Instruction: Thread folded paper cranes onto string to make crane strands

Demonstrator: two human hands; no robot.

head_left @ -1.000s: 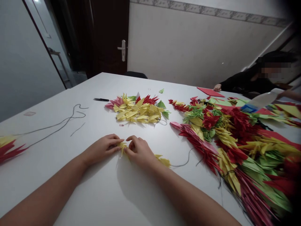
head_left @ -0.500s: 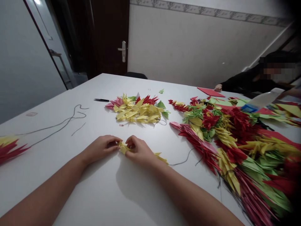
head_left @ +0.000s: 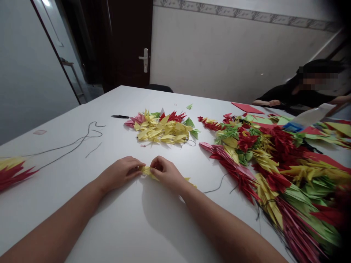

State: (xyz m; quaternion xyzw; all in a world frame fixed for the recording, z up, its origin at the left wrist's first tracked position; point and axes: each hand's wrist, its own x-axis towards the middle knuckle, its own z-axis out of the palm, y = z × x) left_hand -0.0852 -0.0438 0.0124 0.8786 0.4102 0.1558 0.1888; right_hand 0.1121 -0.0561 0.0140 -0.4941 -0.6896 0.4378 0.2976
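Between my two hands lies a string of yellow folded-paper pieces (head_left: pixel 154 176), low over the white table. My left hand (head_left: pixel 123 171) pinches its left end with thumb and fingertips. Just to the right, my right hand (head_left: pixel 166 173) has its thumb and fingers closed on the same string. The rest of the yellow string shows behind my right wrist, and a dark thread (head_left: pixel 216 188) runs from it to the right. Beyond my hands rests a heap of yellow folded-paper pieces (head_left: pixel 164 129), edged with red, pink and green ones.
A large pile of red, yellow and green folded paper (head_left: pixel 246 142) covers the right side, with a plastic bottle (head_left: pixel 309 117) on it. A black pen-like tool (head_left: pixel 120 116) and loose dark thread (head_left: pixel 82 138) lie left. Another person (head_left: pixel 290 91) sits at the far right.
My right hand's fingers have closed nearer the yellow string's left end. The other person's hand has drawn off the red sheet. The whole view has shifted slightly.
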